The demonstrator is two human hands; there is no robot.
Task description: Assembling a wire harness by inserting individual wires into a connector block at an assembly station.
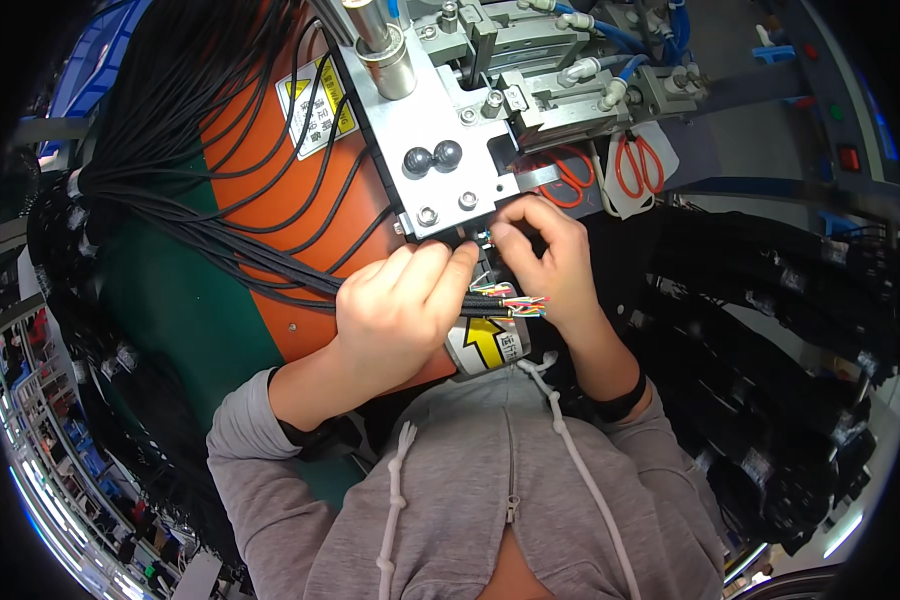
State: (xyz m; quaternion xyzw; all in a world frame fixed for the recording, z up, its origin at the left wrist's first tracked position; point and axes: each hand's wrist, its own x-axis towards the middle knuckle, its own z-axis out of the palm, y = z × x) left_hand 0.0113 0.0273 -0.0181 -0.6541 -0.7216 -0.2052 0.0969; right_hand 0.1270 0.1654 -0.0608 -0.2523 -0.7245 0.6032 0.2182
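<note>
My left hand [400,305] is closed around several black cables [270,265] whose stripped ends show thin coloured wires [518,303] sticking out to the right. My right hand [542,255] pinches a small part or wire end between thumb and fingers, right under the metal plate of the machine [440,120]. The two hands almost touch at the plate's lower edge. What the right fingertips hold is too small to make out.
A large fan of black cables [170,110] lies over an orange and green surface [300,210] at left. More bundled black cables [780,330] pile up at right. Two orange-handled scissors [638,165] hang behind the machine, beside blue air hoses [620,35].
</note>
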